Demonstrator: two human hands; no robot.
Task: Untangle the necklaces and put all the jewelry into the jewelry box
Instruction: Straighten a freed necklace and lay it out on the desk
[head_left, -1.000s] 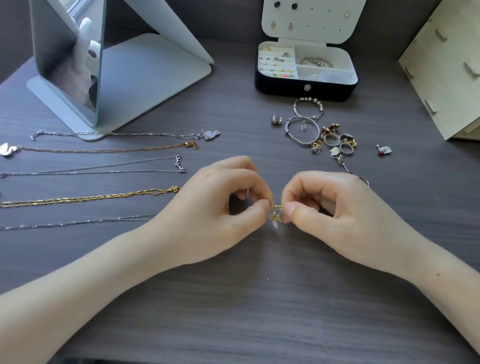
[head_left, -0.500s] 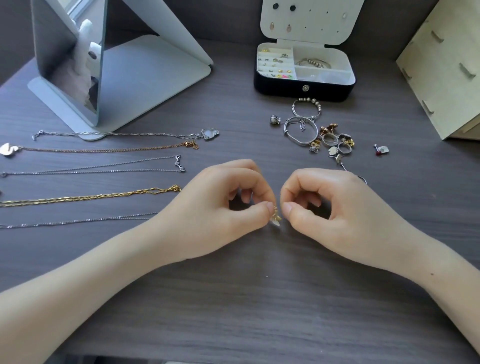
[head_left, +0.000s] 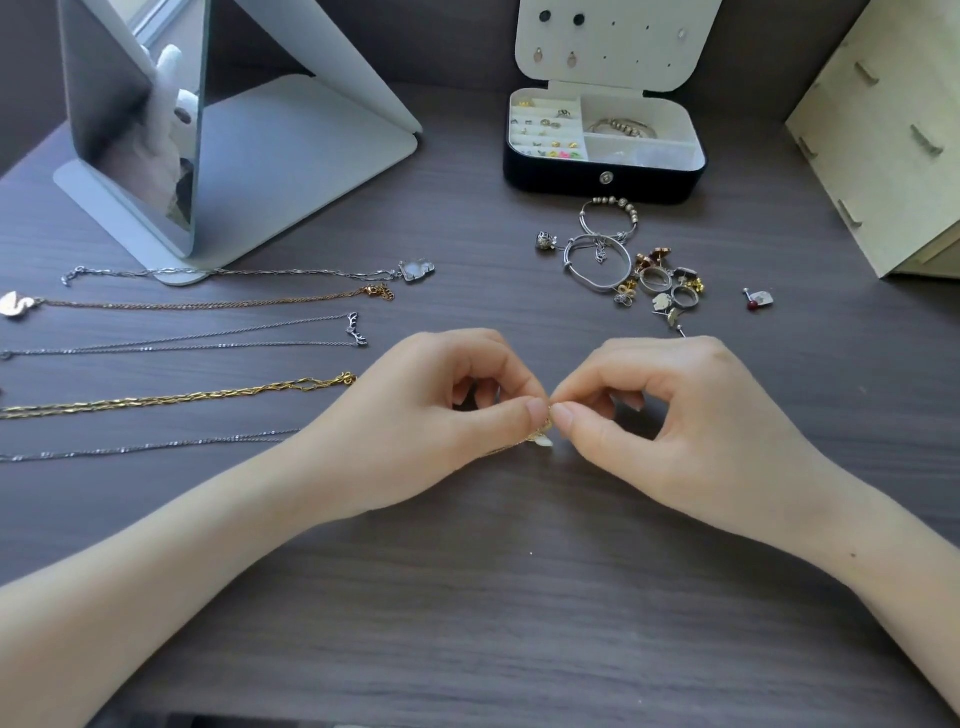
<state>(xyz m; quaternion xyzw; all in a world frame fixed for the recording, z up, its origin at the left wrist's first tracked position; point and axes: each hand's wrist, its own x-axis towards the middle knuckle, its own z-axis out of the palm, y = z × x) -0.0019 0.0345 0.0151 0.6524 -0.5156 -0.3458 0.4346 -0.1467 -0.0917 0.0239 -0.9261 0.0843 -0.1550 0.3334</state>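
Right hand (head_left: 691, 415) has closed back against left hand (head_left: 431, 421), both pinching the gold pendant (head_left: 543, 440) low over the table (head_left: 519, 597), well short of the jewelry box (head_left: 602, 182); tease with light, short pulls.

Left hand (head_left: 415, 415) and right hand (head_left: 670, 415) pinch a small gold pendant (head_left: 540, 439) together above the table (head_left: 519, 597).

Home dressing table (head_left: 519, 597): standing mirror (head_left: 140, 130), jewelry box (head_left: 571, 183)

Ring-and-bangle pile (head_left: 652, 279) fronting the jewelry box (head_left: 602, 179), necklaces (head_left: 182, 399) spread left, bare desk (head_left: 841, 395) right of pile
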